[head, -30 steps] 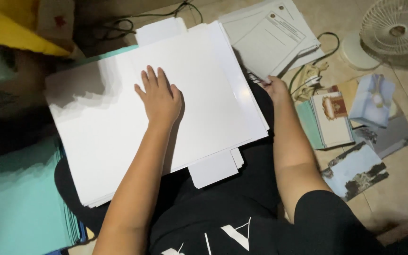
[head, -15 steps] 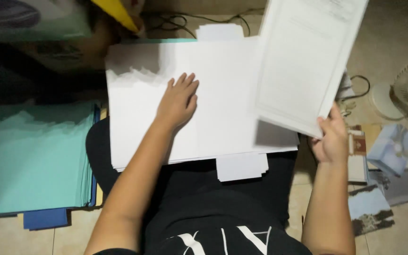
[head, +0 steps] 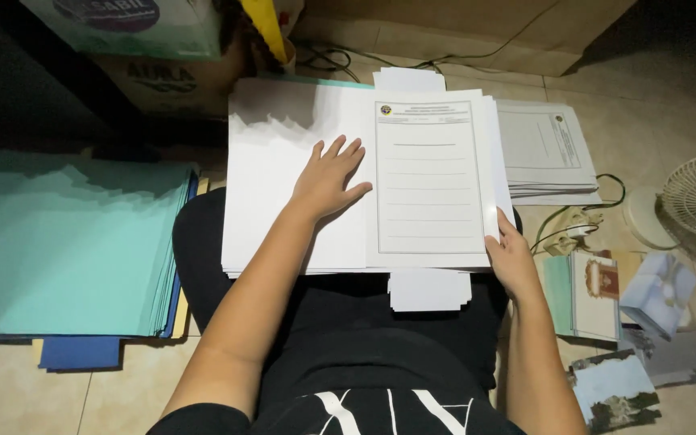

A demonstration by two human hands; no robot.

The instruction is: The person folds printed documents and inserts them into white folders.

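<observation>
Holding a printed form on the lap stack

Pressing flat, the left hand [head: 328,181] rests open on the white paper stack [head: 283,193]; the right hand [head: 509,258] pinches the printed form [head: 428,181] lying atop that stack's right half. Loose sheets could slide off the lap.

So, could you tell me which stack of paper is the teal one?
The teal stack lies on the floor beside the left hand; the other two are white.
</observation>
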